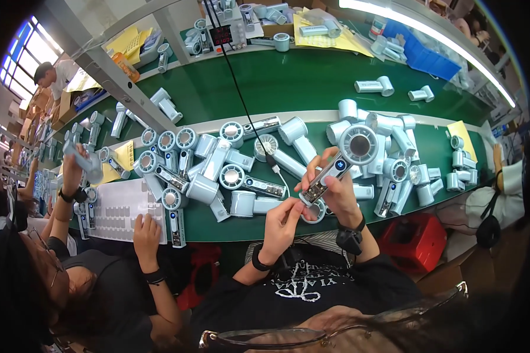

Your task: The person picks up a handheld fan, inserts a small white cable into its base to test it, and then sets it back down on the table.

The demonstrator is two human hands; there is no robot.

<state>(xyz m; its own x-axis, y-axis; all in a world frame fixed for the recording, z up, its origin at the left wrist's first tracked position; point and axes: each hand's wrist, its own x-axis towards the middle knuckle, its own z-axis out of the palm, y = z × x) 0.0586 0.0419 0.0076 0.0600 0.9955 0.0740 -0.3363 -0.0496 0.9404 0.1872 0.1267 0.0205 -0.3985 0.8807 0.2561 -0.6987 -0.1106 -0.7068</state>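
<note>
My right hand (343,197) is wrapped round the handle of a pale blue handheld fan (359,145). The fan is tilted, its round grille up to the right and a lit blue display on its handle. At the lower end of that handle, my left hand (281,228) pinches with thumb and fingers. A thin white cable (285,181), hanging from a black cord (241,88), runs down to those fingertips; its plug is hidden there. Another handheld fan (314,212) lies just behind my hands, partly covered.
Many handheld fans (218,159) lie heaped left and right on the green table (277,76). At the left a co-worker's hand (147,232) rests by a white slotted tray (121,206); the other raises a fan. A blue bin (427,56) stands far right, a red stool (412,241) below.
</note>
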